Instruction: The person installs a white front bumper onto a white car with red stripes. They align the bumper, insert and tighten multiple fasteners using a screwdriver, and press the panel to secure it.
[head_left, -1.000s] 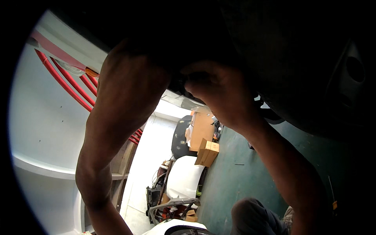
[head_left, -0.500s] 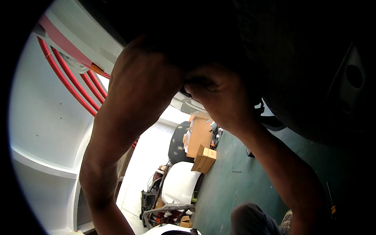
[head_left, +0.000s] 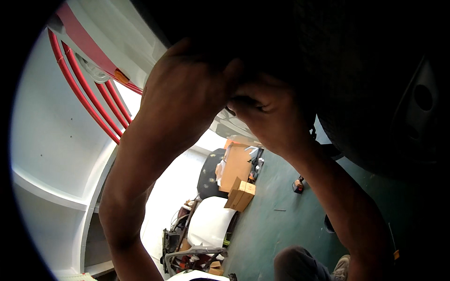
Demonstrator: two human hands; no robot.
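Note:
Both my hands are raised close together in deep shadow under a dark wheel arch, beside a vehicle's pale body panel [head_left: 126,37]. My left hand [head_left: 190,86] reaches up against the dark edge, its back toward me; darkness hides most of its fingers. Just right of it, my right hand [head_left: 269,110] is closed, thumb and curled fingers pressed together at the left hand's fingertips. A small dark bit shows by the right thumb, too dim to name. To the right of both hands stands a dark tyre [head_left: 347,93].
Red curved tubes [head_left: 84,89] and an orange marker lamp [head_left: 121,76] are at the upper left. On the green floor [head_left: 262,229] lie a cardboard box [head_left: 240,195], a white panel [head_left: 211,222], a black panel [head_left: 213,173] and a small orange-and-black tool [head_left: 298,185].
My view has shifted slightly, and both hands appear a little farther right. The orange-and-black tool on the floor now shows more fully. My right hand stays closed beside the left.

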